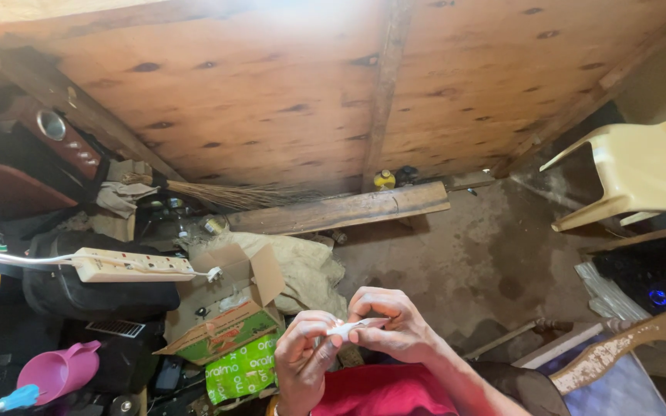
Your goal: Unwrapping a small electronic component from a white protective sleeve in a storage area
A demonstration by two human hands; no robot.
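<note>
1. I see both hands meeting low in the middle of the view, above the red cloth (383, 393) on the lap. Between them sits a small white piece (346, 329), held well above the floor.

2. The white piece runs roughly left to right, tilted slightly up toward the right. The left hand (302, 358) has its thumb and forefinger pinched shut on the left end; the right hand (395, 323) curls over the right end with its fingertips closed on it. Neither hand is nearer: both touch it, one at each end.

3. I cannot tell what the white piece is: it is tiny, bright and mostly covered by fingers. How far it runs under the right hand is hidden.

4. The wrists are cut off at the bottom edge of the frame.

5. To the left, near, an open cardboard box (229, 308) leans beside a green carton (242, 370); further left a power strip (129, 264) lies on a dark bag. A pink jug (59, 370) sits at the near left.

6. Far off, a plank (341, 209) and a broom (225, 194) lie along the wooden wall; a cream plastic chair (634, 173) stands at the far right.
</note>
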